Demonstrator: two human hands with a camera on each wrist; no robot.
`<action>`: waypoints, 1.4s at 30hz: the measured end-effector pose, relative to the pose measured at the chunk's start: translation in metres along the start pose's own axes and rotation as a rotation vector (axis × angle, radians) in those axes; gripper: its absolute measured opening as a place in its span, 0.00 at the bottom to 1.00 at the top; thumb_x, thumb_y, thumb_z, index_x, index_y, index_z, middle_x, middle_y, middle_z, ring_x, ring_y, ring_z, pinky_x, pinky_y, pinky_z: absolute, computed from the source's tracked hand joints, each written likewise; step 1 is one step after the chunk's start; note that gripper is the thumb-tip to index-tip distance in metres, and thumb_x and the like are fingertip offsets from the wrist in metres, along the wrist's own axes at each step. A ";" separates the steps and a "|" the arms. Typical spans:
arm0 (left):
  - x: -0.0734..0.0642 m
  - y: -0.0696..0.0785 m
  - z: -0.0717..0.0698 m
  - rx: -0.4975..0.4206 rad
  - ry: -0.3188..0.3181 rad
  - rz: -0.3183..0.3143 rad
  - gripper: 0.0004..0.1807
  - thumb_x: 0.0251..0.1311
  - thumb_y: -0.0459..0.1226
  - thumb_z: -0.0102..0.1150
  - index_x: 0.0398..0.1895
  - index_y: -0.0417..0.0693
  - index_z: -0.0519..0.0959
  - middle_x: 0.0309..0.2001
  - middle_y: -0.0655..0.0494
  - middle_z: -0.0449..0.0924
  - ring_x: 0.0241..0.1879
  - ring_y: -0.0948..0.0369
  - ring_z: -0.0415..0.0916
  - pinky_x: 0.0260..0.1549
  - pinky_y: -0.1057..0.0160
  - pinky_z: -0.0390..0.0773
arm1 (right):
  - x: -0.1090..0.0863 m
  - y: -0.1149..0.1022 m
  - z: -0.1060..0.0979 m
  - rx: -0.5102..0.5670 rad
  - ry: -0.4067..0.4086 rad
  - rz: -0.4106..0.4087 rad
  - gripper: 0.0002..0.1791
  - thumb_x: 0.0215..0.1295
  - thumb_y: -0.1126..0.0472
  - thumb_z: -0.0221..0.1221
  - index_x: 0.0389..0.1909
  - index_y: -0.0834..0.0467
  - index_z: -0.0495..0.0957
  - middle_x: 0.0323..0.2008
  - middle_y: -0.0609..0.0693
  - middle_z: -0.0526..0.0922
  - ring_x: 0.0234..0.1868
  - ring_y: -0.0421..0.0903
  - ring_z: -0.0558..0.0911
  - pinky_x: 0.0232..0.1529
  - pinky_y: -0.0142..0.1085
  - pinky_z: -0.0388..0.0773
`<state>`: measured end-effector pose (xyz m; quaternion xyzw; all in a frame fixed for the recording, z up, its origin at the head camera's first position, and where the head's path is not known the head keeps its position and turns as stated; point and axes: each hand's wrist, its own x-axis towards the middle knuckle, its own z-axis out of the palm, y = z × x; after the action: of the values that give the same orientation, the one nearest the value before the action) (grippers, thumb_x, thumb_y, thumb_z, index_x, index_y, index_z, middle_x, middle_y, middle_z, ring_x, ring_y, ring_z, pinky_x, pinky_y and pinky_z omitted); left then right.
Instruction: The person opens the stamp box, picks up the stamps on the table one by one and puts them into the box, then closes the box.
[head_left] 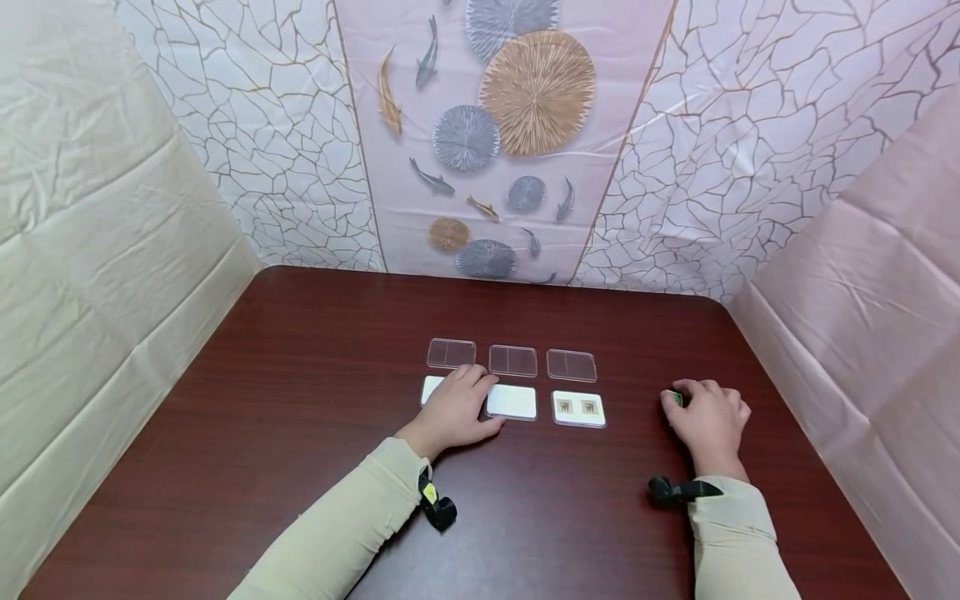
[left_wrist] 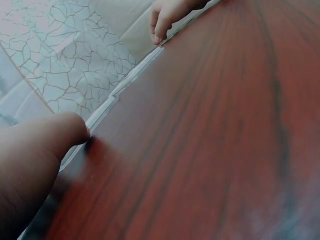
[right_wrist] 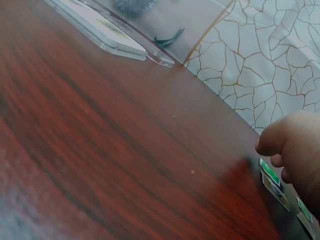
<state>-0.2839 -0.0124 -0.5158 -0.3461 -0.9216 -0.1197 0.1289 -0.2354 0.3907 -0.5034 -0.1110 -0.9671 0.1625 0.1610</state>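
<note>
My left hand lies across the gap between two flat clear cases with white inserts. Its fingers and thumb touch the left end of the middle case, and it partly covers the left case. Seen from the left wrist, the thumb meets a clear case's edge. At the right, my right hand is over a small green piece, thumb and index finger on either side of it. Several green pieces show under its fingertips in the right wrist view; whether it pinches one is unclear.
Right of the middle case lies a case with two small square prints. Behind the row are three transparent lids. All sit on a dark red wooden table, with patterned cloth hung behind.
</note>
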 end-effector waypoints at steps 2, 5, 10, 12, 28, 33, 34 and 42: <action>0.000 0.000 0.001 0.001 0.007 0.004 0.34 0.57 0.56 0.62 0.60 0.43 0.79 0.53 0.51 0.77 0.54 0.54 0.73 0.59 0.57 0.72 | 0.000 0.000 0.000 -0.016 -0.011 0.008 0.21 0.70 0.49 0.57 0.53 0.62 0.81 0.55 0.68 0.75 0.56 0.74 0.63 0.60 0.69 0.49; 0.000 -0.001 0.001 0.002 0.010 0.007 0.32 0.58 0.55 0.61 0.59 0.42 0.79 0.53 0.51 0.77 0.54 0.54 0.73 0.59 0.56 0.72 | 0.001 0.000 0.000 -0.033 -0.024 0.014 0.21 0.70 0.50 0.56 0.53 0.62 0.81 0.55 0.68 0.75 0.56 0.74 0.63 0.59 0.69 0.50; 0.000 -0.001 0.000 -0.001 0.015 0.014 0.31 0.59 0.55 0.61 0.57 0.42 0.80 0.52 0.50 0.77 0.54 0.53 0.73 0.58 0.56 0.72 | 0.002 0.000 0.001 -0.040 -0.028 0.018 0.20 0.71 0.51 0.56 0.52 0.62 0.81 0.54 0.68 0.75 0.55 0.75 0.64 0.58 0.69 0.51; 0.000 -0.001 0.000 0.003 0.016 0.015 0.31 0.59 0.56 0.61 0.57 0.43 0.80 0.52 0.51 0.77 0.53 0.53 0.73 0.58 0.56 0.72 | 0.002 -0.001 0.001 -0.043 -0.029 0.021 0.20 0.71 0.51 0.56 0.51 0.62 0.81 0.53 0.68 0.75 0.55 0.75 0.64 0.58 0.68 0.52; 0.001 -0.002 0.004 0.002 0.022 0.011 0.31 0.60 0.57 0.61 0.57 0.44 0.80 0.52 0.51 0.77 0.53 0.53 0.72 0.58 0.56 0.72 | 0.001 -0.004 0.005 0.015 0.039 0.056 0.13 0.71 0.56 0.58 0.46 0.61 0.83 0.49 0.68 0.78 0.53 0.74 0.67 0.56 0.67 0.53; 0.001 -0.001 0.002 0.000 0.018 0.013 0.31 0.59 0.56 0.61 0.57 0.44 0.80 0.52 0.50 0.77 0.53 0.53 0.73 0.58 0.56 0.72 | 0.003 -0.003 0.006 0.078 0.075 0.078 0.13 0.71 0.60 0.58 0.50 0.62 0.80 0.48 0.66 0.80 0.51 0.72 0.70 0.54 0.66 0.56; 0.001 -0.001 0.002 0.000 0.017 0.013 0.31 0.59 0.56 0.61 0.57 0.44 0.80 0.52 0.50 0.77 0.53 0.53 0.73 0.58 0.56 0.72 | 0.003 -0.003 0.006 0.099 0.087 0.083 0.13 0.70 0.61 0.58 0.51 0.62 0.79 0.47 0.65 0.80 0.50 0.71 0.71 0.54 0.65 0.56; 0.001 -0.001 0.003 0.003 0.017 0.011 0.31 0.59 0.56 0.61 0.57 0.44 0.80 0.52 0.50 0.77 0.53 0.53 0.73 0.58 0.56 0.72 | 0.004 -0.004 0.005 0.169 0.112 0.101 0.14 0.69 0.61 0.58 0.53 0.62 0.78 0.40 0.60 0.83 0.47 0.66 0.72 0.55 0.62 0.55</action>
<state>-0.2856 -0.0118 -0.5185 -0.3498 -0.9187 -0.1206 0.1381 -0.2414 0.3863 -0.5053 -0.1543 -0.9327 0.2450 0.2152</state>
